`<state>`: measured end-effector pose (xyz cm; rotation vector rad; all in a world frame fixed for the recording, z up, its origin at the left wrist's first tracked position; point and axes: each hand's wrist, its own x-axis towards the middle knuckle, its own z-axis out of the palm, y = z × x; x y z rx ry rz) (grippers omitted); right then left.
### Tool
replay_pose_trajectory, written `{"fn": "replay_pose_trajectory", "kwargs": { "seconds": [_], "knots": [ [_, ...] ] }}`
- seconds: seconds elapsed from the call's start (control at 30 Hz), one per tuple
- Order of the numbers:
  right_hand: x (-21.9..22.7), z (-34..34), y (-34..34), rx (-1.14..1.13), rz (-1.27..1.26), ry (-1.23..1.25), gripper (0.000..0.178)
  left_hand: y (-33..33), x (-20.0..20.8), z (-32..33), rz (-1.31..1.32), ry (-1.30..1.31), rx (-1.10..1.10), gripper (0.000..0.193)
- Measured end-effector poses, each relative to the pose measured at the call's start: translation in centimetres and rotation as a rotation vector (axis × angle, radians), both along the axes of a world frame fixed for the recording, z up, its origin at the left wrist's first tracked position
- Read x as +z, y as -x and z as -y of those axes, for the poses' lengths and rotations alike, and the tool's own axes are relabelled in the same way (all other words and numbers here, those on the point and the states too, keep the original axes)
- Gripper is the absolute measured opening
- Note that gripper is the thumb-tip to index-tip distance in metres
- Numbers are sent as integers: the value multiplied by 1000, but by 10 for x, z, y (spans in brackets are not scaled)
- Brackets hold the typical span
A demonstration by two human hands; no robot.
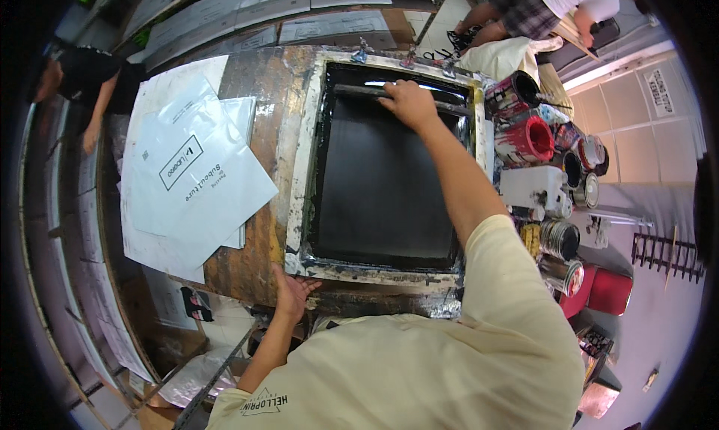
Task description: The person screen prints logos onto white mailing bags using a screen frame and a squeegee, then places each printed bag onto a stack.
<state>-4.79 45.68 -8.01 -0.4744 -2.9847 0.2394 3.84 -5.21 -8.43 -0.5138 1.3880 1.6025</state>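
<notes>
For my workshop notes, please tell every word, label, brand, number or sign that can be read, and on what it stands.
I locate but do not copy wording.
Top white sheet: boxed logo, dark lettering, readable; smaller lines too small.
Cream shirt: dark lettering with a triangular mark, readable.
White wall sign: dark lettering, readable.
Paint cans: any print too small or blurred.
</notes>
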Motion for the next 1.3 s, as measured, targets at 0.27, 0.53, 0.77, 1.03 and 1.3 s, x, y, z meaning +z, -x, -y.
{"fn": "replay_pose_trajectory", "kwargs": {
  "seconds": [0.27, 0.53, 0.77, 1.03, 1.3],
  "knots": [
    [28, 184, -146, -15, -50, 18, 36, 5, 21, 15, -66, -214, -121, 105],
    [185, 274, -217, -16, -105, -14, 35, 27, 97, 16, -194, -656, -222, 106],
    [264, 230, -157, -112, -470, -316, 35, 37, 100, -39, -1192, -174, -690, 92],
    [301, 191, -128, -93, -548, -359, 37, -31, -30, -15, -1576, 680, -1043, 112],
    [328, 170, -106, -90, -541, -332, 39, -13, 16, -50, -1433, 381, -844, 94]
  ]
}}
